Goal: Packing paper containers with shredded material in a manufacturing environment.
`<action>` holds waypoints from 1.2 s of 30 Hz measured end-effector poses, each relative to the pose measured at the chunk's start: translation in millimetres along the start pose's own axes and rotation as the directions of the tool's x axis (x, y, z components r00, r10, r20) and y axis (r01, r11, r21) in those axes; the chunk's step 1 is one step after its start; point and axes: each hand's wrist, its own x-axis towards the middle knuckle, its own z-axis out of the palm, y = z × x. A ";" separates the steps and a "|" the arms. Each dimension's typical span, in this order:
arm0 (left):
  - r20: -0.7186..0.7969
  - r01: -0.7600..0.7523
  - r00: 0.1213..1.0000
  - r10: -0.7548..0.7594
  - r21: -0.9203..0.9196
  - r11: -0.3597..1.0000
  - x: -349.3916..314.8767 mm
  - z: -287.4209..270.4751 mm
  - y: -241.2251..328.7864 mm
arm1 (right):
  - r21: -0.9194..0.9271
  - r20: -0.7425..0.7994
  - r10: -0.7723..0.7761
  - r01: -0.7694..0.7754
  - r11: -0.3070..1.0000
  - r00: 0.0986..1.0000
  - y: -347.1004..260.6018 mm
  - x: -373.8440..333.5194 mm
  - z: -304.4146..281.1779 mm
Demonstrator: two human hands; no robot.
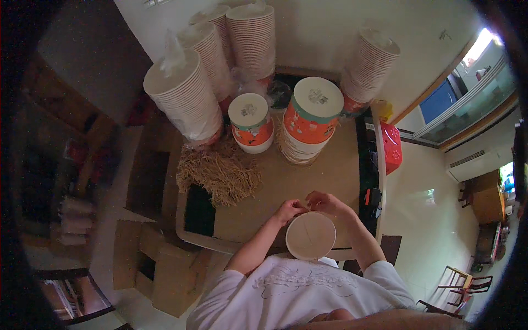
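A white paper bucket (311, 236) lies between my forearms at the table's near edge, its round end facing me. A thin line crosses that round face. At its far side my left hand (291, 210) has its fingertips pinched together. Close beside it my right hand (325, 203) curls its fingers at the same spot. Whatever small thing the fingertips hold there is too small to make out. Left of my hands lies a loose heap of brown twisted cords (220, 171). Two shorter stacks of upturned orange-and-white paper buckets (251, 124) (313, 118) stand beyond my hands.
Tall plastic-wrapped stacks of paper buckets (184, 99) rise at the back left, with another wrapped stack (369, 66) at the back right. Brown cardboard (286, 184) covers the table. A red plastic stool (390, 147) stands by its right side; open cardboard boxes (170, 275) lie left on the floor.
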 end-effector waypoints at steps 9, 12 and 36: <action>0.003 0.011 1.000 -0.011 -0.049 0.999 4.4 -3.0 -7.5 | -0.227 -0.110 -0.079 0.053 0.972 0.991 1.7 -2.4 2.3; 0.011 0.011 1.000 -0.010 -0.068 0.998 4.7 -4.3 -9.4 | -0.289 -0.077 -0.116 0.089 0.953 0.990 -12.1 -5.4 3.0; 0.100 0.129 0.990 -0.099 -0.357 0.925 1.6 -16.1 13.2 | -0.296 -0.118 -0.132 0.092 0.951 0.984 8.4 0.8 13.5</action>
